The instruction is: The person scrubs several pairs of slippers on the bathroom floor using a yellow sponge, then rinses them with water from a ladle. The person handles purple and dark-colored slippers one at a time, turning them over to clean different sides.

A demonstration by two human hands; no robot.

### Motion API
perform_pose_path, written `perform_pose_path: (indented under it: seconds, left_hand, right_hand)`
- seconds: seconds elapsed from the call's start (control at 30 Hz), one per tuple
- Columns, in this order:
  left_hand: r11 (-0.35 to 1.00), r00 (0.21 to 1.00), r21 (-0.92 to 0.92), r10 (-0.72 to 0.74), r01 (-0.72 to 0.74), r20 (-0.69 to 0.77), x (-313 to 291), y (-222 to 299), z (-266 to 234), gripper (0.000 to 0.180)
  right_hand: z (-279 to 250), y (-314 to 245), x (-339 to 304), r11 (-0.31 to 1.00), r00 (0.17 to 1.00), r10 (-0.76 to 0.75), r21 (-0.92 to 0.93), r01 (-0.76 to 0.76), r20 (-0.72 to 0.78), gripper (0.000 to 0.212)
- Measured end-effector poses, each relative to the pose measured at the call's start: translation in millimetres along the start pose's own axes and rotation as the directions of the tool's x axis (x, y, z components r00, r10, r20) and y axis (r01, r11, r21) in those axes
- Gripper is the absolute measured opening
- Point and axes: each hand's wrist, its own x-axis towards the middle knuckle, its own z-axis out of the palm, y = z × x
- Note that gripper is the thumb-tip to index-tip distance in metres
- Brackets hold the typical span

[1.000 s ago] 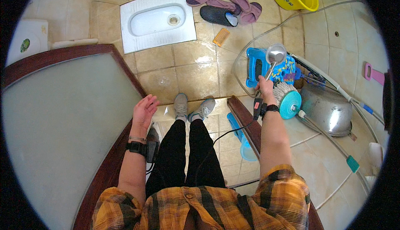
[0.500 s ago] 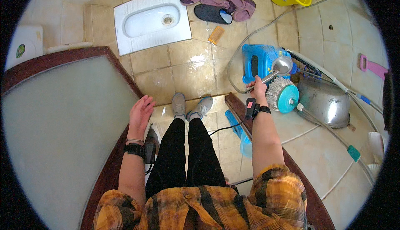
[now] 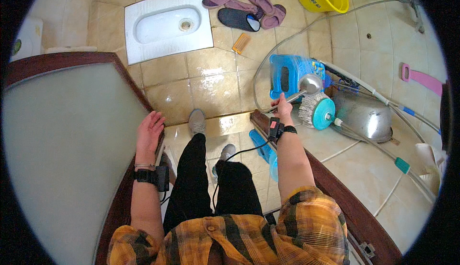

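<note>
My right hand (image 3: 283, 107) is wrapped round the handle of a silver shower head (image 3: 310, 84). A grey hose (image 3: 258, 70) curves from the handle up to a wall tap (image 3: 413, 3). Fine water streaks show over the blue plastic stool (image 3: 278, 75) just beyond the shower head. Beside that hand is a round mop (image 3: 316, 111) with white strands and a teal disc. My left hand (image 3: 150, 129), open with its fingers stretched, holds nothing and is at the edge of the frosted door (image 3: 76, 121).
A white squat toilet (image 3: 167, 54) is set in the wet tiled floor. Several slippers (image 3: 239, 19), an orange block (image 3: 241, 43) and a yellow bucket (image 3: 318, 1) are farther off. At right stand a metal basin (image 3: 364, 118) and long poles. A raised sill (image 3: 223, 123) crosses the doorway.
My right foot has moved back from the sill, while the left foot remains by it. The shower head is still in my right hand, and the whole view has shifted slightly.
</note>
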Motion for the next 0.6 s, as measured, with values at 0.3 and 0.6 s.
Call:
perform_pose_path:
  seconds: [0.3, 0.6]
  left_hand:
    - [0.986, 0.989, -0.070, 0.151, -0.151, -0.014, -3.2, -27.1, -21.4, 0.038]
    - [0.956, 0.969, -0.154, 0.244, -0.249, -0.046, -55.4, -105.0, -38.8, 0.035]
  right_hand:
    - [38.2, 19.3, 23.1, 0.970, 0.976, -0.213, -0.127, 0.207, -0.038, 0.055]
    - [26.0, 59.9, 39.7, 0.956, 0.949, -0.290, 0.012, 0.294, -0.120, 0.060]
